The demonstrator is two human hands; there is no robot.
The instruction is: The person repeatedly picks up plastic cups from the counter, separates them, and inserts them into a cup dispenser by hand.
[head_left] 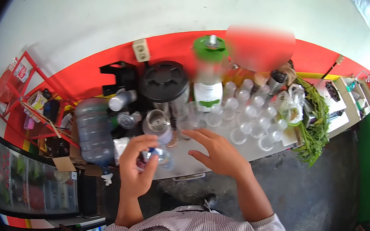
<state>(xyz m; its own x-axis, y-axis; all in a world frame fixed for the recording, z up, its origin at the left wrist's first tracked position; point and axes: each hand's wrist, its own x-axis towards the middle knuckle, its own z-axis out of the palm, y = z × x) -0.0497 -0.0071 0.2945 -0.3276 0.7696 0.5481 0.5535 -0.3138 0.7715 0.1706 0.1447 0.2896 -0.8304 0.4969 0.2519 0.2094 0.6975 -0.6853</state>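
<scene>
So the left hand is over the near left edge of the grey surface, thumb and fingers curled. There's a shiny clear plastic item right by the fingertips, but it's too blurry to tell if the grip is actually closed on it. Right hand is a bit further right, grip released, palm down, fingers pointing left toward a clear cup. Can't tell if they touch.

Just beyond the left hand there's a clear jar-like container, open at the top. Behind that sits a big tub with a black lid, and right of it a green-and-white blender. Bunch of clear plastic cups to the right of that, then leafy greens hanging off the right end. Big water jug is over on the left.
</scene>
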